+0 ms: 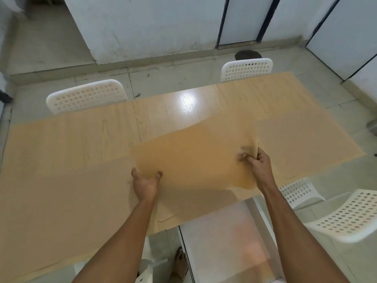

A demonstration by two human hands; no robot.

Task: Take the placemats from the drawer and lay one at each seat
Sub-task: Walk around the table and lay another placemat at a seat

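At centre frame, right hand fingers pinched the 3 o'clock edge of a tan placemat, bunching it there. Left hand gripped the mat's 8 o'clock corner, thumb on top, other fingers hidden beneath. Placemat was held low over the wooden tabletop; contact could not be judged, image blurred. More tan mats appeared to lie at 9 and 2 o'clock on the tabletop. White perforated chairs stood at 11 o'clock, 1 o'clock and 4 o'clock. Open drawer at 6 o'clock.
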